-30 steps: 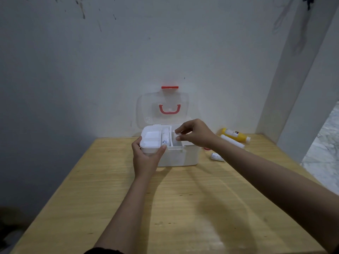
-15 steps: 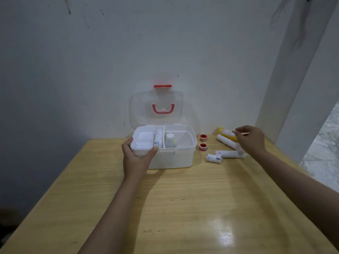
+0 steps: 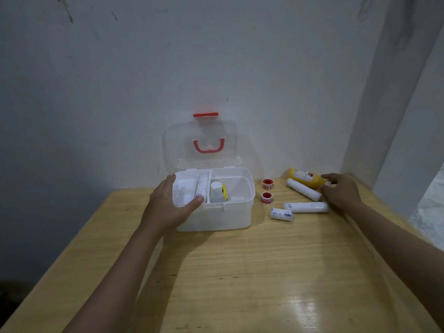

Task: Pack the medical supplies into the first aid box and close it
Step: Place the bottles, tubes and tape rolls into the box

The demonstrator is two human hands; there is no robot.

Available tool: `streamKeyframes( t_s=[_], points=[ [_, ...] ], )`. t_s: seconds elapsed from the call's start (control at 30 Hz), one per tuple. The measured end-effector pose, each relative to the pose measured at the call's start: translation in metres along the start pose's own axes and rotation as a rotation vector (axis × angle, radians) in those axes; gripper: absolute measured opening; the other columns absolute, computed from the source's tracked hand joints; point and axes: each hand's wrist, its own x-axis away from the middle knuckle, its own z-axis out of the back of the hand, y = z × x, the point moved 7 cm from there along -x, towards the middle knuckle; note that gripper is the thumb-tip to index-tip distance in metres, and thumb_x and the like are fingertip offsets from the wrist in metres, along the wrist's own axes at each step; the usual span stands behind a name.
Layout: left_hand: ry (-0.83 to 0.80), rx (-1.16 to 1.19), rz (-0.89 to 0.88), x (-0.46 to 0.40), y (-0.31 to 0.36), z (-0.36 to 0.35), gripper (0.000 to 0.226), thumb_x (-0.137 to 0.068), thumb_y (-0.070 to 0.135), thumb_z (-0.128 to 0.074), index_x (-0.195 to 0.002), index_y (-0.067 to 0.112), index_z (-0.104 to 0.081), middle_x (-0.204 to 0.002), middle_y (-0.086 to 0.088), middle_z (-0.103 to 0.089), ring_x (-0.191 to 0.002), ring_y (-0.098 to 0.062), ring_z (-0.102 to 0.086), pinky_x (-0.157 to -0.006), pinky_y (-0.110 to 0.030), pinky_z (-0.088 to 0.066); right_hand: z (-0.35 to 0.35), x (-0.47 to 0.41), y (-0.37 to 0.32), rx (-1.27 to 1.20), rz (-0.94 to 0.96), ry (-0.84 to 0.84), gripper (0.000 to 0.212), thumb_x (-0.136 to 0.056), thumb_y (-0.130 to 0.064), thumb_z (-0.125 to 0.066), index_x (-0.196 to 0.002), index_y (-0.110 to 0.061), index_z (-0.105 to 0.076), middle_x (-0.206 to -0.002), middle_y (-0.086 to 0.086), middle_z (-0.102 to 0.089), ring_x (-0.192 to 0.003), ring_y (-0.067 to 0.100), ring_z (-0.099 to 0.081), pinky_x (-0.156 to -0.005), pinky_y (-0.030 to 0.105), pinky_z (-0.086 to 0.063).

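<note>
Partly packed: open first aid box [image 3: 216,217] is clasped by left grip [image 3: 168,205]; six supplies [image 3: 305,207] remain at 3 o'clock; right grip [image 3: 342,191] closure indeterminate.

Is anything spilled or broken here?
Nothing looks spilled or broken. The yellow bottle lies on its side by the bandage rolls, not yet packed; the first aid box stands open, lid leaning back.

yellow bottle [image 3: 306,177] cap hidden by right hand [image 3: 341,192], roll [image 3: 282,214] print unreadable
</note>
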Motion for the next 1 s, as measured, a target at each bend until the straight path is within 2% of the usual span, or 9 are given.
streamKeyframes(
  t_s=[0.2, 0.33, 0.47, 0.57, 0.77, 1.0],
  points=[
    [0.062, -0.034, -0.011, 0.005, 0.0, -0.001, 0.095, -0.068, 0.065, -0.067, -0.145, 0.019, -0.035, -0.153, -0.003, -0.034, -0.14, -0.022, -0.031, -0.108, -0.041, -0.032, 0.006, 0.0, -0.004, -0.025, 0.032, 0.069, 0.026, -0.08, -0.012, -0.066, -0.106, -0.013, -0.07, -0.107, 0.012, -0.07, -0.094, 0.026, -0.062, -0.083, 0.034, -0.047],
    [0.047, -0.03, -0.006, 0.004, -0.002, 0.0, 0.101, -0.064, 0.071, -0.065, -0.145, 0.019, -0.034, -0.153, -0.002, -0.034, -0.139, -0.022, -0.032, -0.107, -0.042, -0.034, 0.028, 0.004, -0.025, -0.127, 0.062, 0.152, 0.021, -0.081, -0.01, -0.067, -0.102, -0.01, -0.072, -0.103, 0.014, -0.071, -0.087, 0.024, -0.062, -0.084, 0.03, -0.046],
    [0.001, -0.093, -0.027, 0.003, 0.001, 0.0, 0.101, -0.068, 0.074, -0.058, -0.147, 0.018, -0.03, -0.156, 0.001, -0.027, -0.143, -0.019, -0.025, -0.11, -0.041, -0.029, 0.057, 0.02, -0.061, -0.158, 0.171, 0.171, 0.022, -0.08, -0.013, -0.071, -0.102, -0.012, -0.072, -0.098, 0.012, -0.071, -0.073, 0.021, -0.06, -0.074, 0.028, -0.046],
    [-0.062, -0.179, -0.056, 0.0, 0.004, 0.001, 0.102, -0.07, 0.079, -0.05, -0.148, 0.018, -0.026, -0.159, 0.001, -0.019, -0.144, -0.02, -0.021, -0.112, -0.042, -0.026, 0.071, 0.034, -0.096, -0.269, 0.256, 0.111, 0.019, -0.078, -0.015, -0.073, -0.097, -0.016, -0.072, -0.09, 0.011, -0.072, -0.068, 0.024, -0.065, -0.066, 0.031, -0.054],
    [-0.16, -0.284, -0.086, -0.009, 0.006, 0.001, 0.111, -0.067, 0.086, -0.042, -0.15, 0.017, -0.018, -0.159, -0.005, -0.015, -0.145, -0.024, -0.018, -0.114, -0.044, -0.022, 0.058, 0.074, -0.166, -0.438, 0.401, -0.111, 0.021, -0.077, -0.01, -0.075, -0.096, -0.014, -0.068, -0.095, 0.012, -0.071, -0.076, 0.021, -0.072, -0.074, 0.034, -0.059],
    [-0.172, -0.177, -0.065, -0.008, -0.001, -0.004, 0.112, -0.064, 0.086, -0.047, -0.15, 0.019, -0.019, -0.16, 0.001, -0.01, -0.146, -0.022, -0.014, -0.115, -0.044, -0.024, 0.018, 0.095, -0.203, -0.434, 0.437, -0.218, 0.023, -0.074, -0.012, -0.077, -0.096, -0.016, -0.069, -0.096, 0.009, -0.069, -0.075, 0.025, -0.069, -0.074, 0.037, -0.059]
  ],
)
